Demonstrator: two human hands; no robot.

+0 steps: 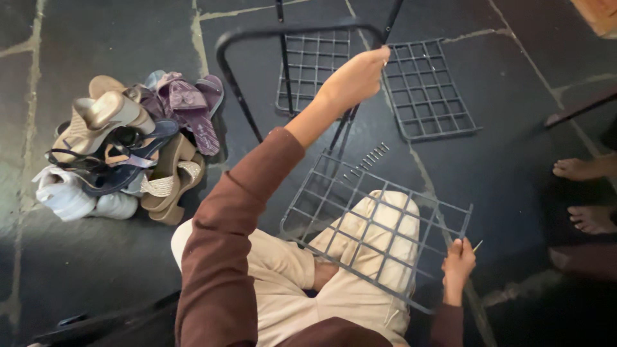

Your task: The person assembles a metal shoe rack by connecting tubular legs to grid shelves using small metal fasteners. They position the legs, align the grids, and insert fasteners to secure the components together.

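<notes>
My left hand (355,78) reaches forward and grips the curved black metal frame tube (226,69) near its top bend. A grey wire grid shelf (385,238) rests tilted across my lap. My right hand (457,262) holds that shelf's right corner, with a small thin screw or pin (477,245) sticking out between the fingers. A row of several screws (373,157) lies on the dark stone floor just beyond the shelf.
Two more grid shelves (427,90) (313,67) lie flat on the floor ahead. A pile of shoes and sandals (128,148) sits at the left. Another person's bare feet (581,170) stand at the right edge, near a dark bar (578,109).
</notes>
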